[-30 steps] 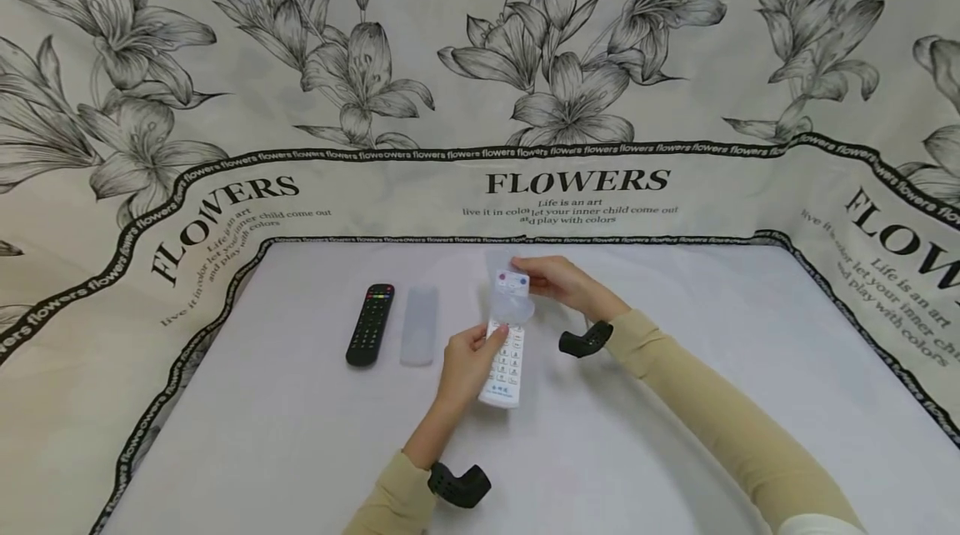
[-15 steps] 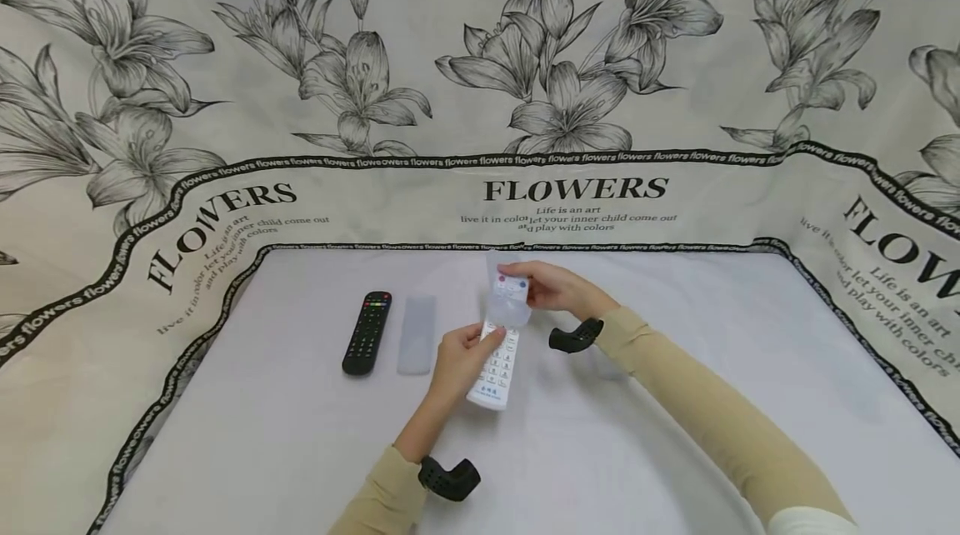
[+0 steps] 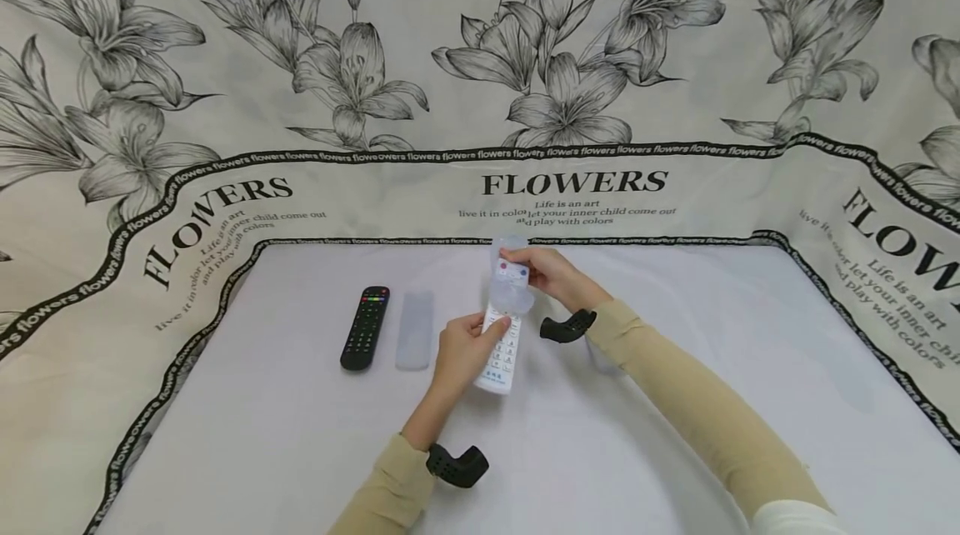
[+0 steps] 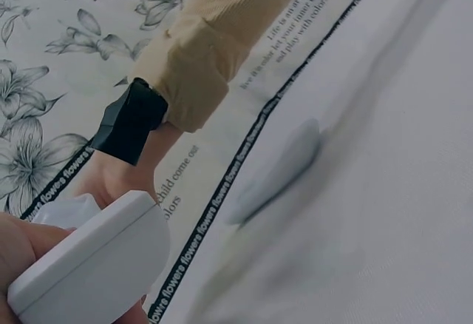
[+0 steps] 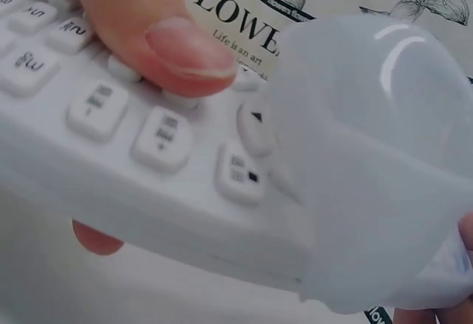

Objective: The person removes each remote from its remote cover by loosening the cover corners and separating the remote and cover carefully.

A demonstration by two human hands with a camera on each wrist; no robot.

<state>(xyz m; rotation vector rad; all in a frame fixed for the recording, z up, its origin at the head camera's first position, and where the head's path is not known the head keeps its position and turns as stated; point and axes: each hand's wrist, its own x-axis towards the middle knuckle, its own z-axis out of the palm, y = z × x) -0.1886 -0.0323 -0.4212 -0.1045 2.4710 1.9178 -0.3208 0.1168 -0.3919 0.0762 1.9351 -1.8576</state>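
Observation:
My left hand (image 3: pixel 467 352) grips a white remote control (image 3: pixel 498 360), thumb on its keys and fingers underneath. A translucent soft remote cover (image 3: pixel 512 297) is bunched around the remote's upper part, and its loose end rises past the remote's far end. In the right wrist view the cover (image 5: pixel 369 169) stops beside the arrow keys. My right hand (image 3: pixel 553 275) pinches the cover near the remote's red and blue buttons; its lower fingers are partly hidden. The left wrist view shows the white remote's end (image 4: pixel 103 265) close up.
A black remote (image 3: pixel 365 328) lies on the white table (image 3: pixel 300 452) at the left, beside a flat translucent cover (image 3: pixel 415 331). Another pale, rounded object (image 4: pixel 281 176) lies on the table, mostly behind my right forearm in the head view. A flower-printed cloth (image 3: pixel 405 193) stands behind.
The white remote dips toward me, then comes back up. My right hand shifts slightly left, and the cover's loose end now stands higher above its fingers.

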